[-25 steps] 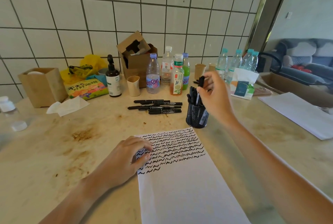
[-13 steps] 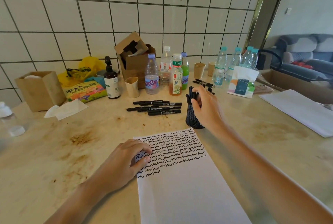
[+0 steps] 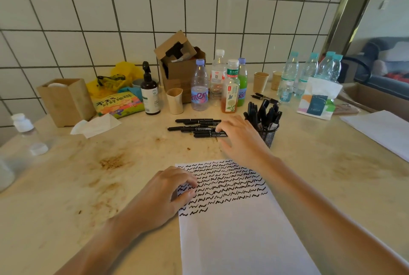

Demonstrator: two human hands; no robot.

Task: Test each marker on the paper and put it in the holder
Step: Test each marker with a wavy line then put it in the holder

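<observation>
The right hand reached with loose, empty fingers onto the untested markers lying beside the holder; next it would need to pinch one out. The left hand pressed the paper flat. Half a second earlier the right hand was at the holder.

Single head cam, wide-angle, looking forward and down from above both hands, close in. Right hand sits centre frame, left hand nearer the lens below it. Tiled wall beyond them fills the top.
</observation>
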